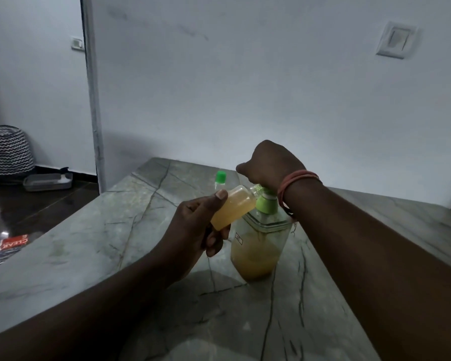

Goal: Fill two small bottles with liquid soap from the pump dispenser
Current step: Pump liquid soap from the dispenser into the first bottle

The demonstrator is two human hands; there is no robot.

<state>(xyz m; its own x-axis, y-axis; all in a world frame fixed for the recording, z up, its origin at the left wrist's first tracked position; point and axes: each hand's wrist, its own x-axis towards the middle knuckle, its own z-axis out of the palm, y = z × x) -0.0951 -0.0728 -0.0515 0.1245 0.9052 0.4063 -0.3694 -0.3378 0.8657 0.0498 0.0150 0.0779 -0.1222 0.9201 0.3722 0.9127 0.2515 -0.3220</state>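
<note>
My left hand (195, 227) holds a small clear bottle (232, 207) tilted, its open mouth up against the spout of the pump dispenser. The bottle is mostly full of yellowish soap. The pump dispenser (261, 243) is a clear square container with a green collar, about a third full of yellow soap, standing on the marble table (89, 246). My right hand (268, 165) is closed over the pump head and presses on it from above. A second small bottle with a green cap (220, 179) stands behind, partly hidden by my left thumb and the held bottle.
The white wall runs close behind the table's far edge. Past the table's left edge, on the dark floor, lie a red packet (11, 243), a grey tray (47, 181) and a zigzag-patterned basket (8, 149).
</note>
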